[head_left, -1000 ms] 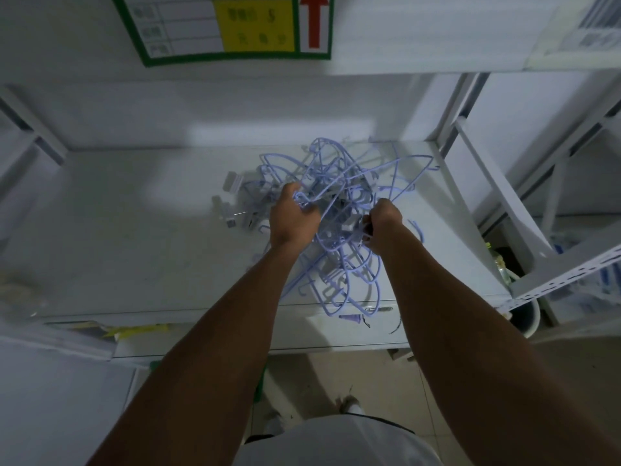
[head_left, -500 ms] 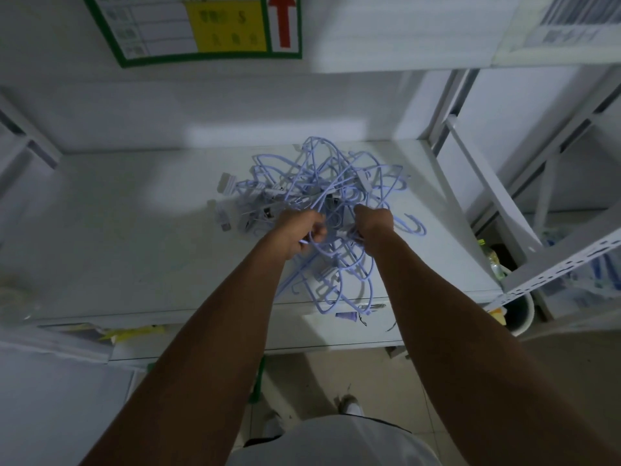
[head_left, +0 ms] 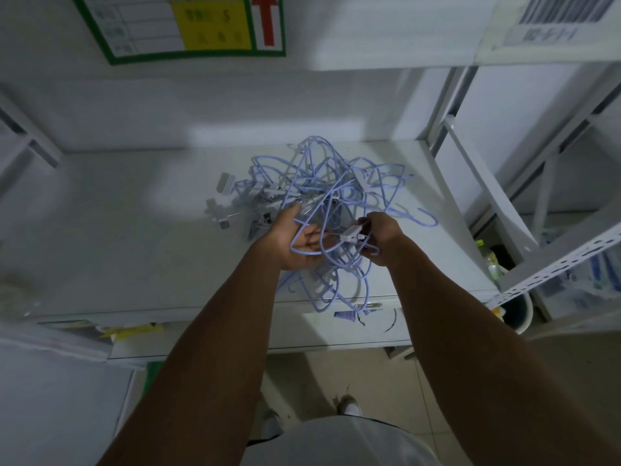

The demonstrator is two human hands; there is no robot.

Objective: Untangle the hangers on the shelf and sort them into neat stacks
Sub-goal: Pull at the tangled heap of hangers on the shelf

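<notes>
A tangled heap of pale purple wire hangers (head_left: 331, 183) lies on the right half of the white shelf (head_left: 117, 237), some hanging over its front edge. White clip hangers (head_left: 221, 210) stick out of the heap's left side. My left hand (head_left: 297, 242) is palm up inside the tangle, with purple wire loops running across the palm and fingers. My right hand (head_left: 381, 235) pinches a white clip hanger (head_left: 354, 232) at the near side of the heap.
A shelf upright (head_left: 440, 109) stands at the back right, and a slanted white brace (head_left: 490, 183) beyond it. A bucket (head_left: 517, 311) sits on the floor at right. A green-framed label (head_left: 188, 25) hangs on the upper shelf edge. Yellow tags (head_left: 134, 331) stick out below the shelf front.
My left hand has turned palm up and opened under the wires. My right hand has drawn a white clip hanger out of the tangle toward me. The heap shifted slightly.
</notes>
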